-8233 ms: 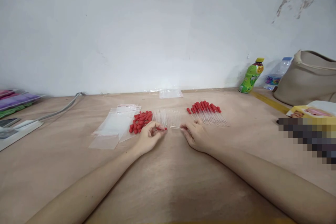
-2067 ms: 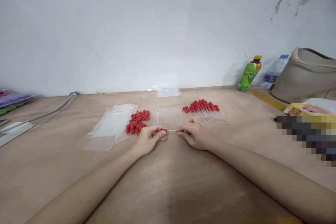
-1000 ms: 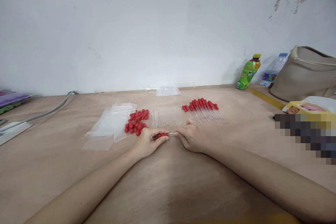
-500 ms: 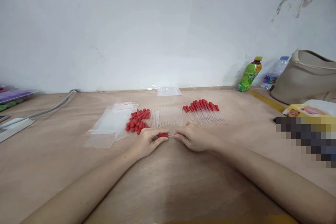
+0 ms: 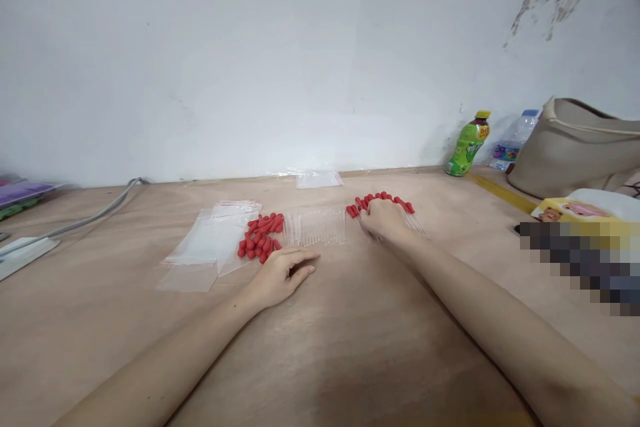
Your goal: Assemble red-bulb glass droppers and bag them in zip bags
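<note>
My left hand (image 5: 283, 275) rests on the table with thumb and forefinger apart and nothing between them. Just behind it lies a pile of red rubber bulbs (image 5: 260, 237). My right hand (image 5: 386, 219) is over the row of glass droppers with red bulbs (image 5: 406, 207), its fingers curled down among them. Its fingertips are hidden, so what they grip cannot be made out. Between the bulbs and the droppers, bare glass tubes (image 5: 317, 227) lie side by side.
Clear zip bags (image 5: 200, 240) lie left of the bulbs, and another bag (image 5: 319, 179) is by the wall. A green bottle (image 5: 469, 147), a water bottle (image 5: 515, 140) and a beige bag (image 5: 575, 147) stand at right. A grey cable (image 5: 110, 203) runs along the left side.
The dropper that was between my two hands has left my left hand, whose fingers are now empty. My right hand has moved away and to the right, onto the droppers.
</note>
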Tool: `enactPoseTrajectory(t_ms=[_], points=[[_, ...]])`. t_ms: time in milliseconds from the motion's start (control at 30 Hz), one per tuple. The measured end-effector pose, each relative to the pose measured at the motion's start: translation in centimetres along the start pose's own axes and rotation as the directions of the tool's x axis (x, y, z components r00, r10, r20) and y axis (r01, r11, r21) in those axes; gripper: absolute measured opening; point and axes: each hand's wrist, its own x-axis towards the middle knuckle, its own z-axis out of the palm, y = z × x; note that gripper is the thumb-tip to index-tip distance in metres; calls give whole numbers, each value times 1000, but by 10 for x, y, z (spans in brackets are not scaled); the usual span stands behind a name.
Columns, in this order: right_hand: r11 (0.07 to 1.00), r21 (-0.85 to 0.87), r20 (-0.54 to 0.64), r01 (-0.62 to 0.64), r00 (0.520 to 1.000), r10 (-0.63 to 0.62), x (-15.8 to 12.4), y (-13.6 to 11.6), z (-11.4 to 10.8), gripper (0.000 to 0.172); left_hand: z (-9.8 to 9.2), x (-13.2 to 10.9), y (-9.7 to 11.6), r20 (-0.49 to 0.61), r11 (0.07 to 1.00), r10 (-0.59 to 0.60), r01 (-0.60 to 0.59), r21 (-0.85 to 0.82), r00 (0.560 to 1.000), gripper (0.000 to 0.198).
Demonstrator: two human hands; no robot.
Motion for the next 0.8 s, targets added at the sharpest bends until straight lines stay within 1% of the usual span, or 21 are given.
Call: enactPoseTrajectory(t_ms=[133,233,300,367,500,533,567,633,667,733,767,800], points=[[995,-94,50,20,999,-15,-5,-2,3,29,-2,2,0,51,999,23,-24,33,998,30],[992,-117,22,57,998,-54,-7,-6,1,34,-3,4,-1,104,998,44,-49,51,994,33],[989,-112,-2,92,996,-93,-10,-13,2,37,-3,5,-3,134,996,56,-65,57,989,33],[989,-87,5,116,993,-116,-13,-21,5,38,-2,6,-5,155,994,73,-84,63,985,33],[992,-43,39,115,993,-114,-17,-34,11,33,0,5,-4,182,988,128,-141,58,975,34],[993,-39,43,108,993,-106,-18,-35,12,32,0,4,-4,175,986,139,-152,62,975,35],[995,-36,51,97,994,-95,-18,-36,13,32,0,4,-3,152,985,141,-154,80,978,34],[997,-27,69,75,995,-73,-17,-36,13,33,-2,4,-4,39,977,103,-109,185,994,30],[997,-23,78,68,995,-66,-17,-36,13,33,-4,4,-5,-45,963,62,-48,265,997,26],[998,-22,94,59,994,-56,-16,-36,13,33,-11,4,-10,-209,897,-38,125,424,977,22],[998,-24,102,56,993,-53,-16,-36,13,33,-15,4,-12,-269,850,-87,213,483,959,23],[998,-27,111,51,993,-48,-16,-37,13,33,-18,4,-15,-302,803,-130,279,527,944,24]])
